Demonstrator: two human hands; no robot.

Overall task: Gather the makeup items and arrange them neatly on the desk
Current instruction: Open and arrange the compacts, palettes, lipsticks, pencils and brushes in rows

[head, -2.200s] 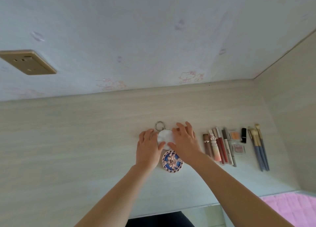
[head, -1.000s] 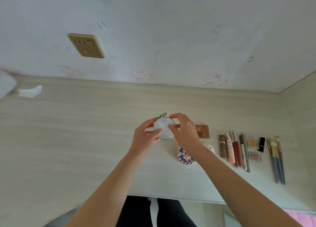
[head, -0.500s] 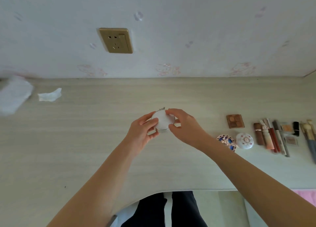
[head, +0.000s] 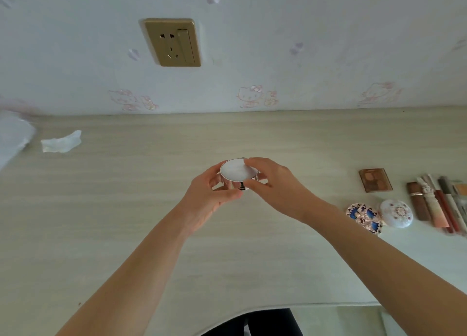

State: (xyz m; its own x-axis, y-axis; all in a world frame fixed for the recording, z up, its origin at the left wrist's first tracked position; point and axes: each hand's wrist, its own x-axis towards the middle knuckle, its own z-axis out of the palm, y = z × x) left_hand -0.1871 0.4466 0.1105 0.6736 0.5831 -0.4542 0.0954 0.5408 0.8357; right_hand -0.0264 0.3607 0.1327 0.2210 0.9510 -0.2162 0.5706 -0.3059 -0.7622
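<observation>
1. Round white compact with a shiny metal rim (head: 238, 172), held above mid-desk; contents not visible.
2. Left hand (head: 211, 199) curls round its near-left edge; right hand (head: 274, 187) pinches the right edge, thumb below, fingers on top.
3. Pale wood-grain desk (head: 126, 222) (matte, streaked).
4. Far right: square brown eyeshadow palette (head: 375, 180); nearer, blue-patterned round case (head: 364, 216) just beside white floral domed case (head: 396, 213).
5. Right edge: row of slim lipstick tubes (head: 434, 206), parallel.
6. Far left: crumpled white tissue (head: 62, 142).

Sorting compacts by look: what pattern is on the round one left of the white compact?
Blue, white and gold ornamental pattern on the round compact; head view.
</observation>
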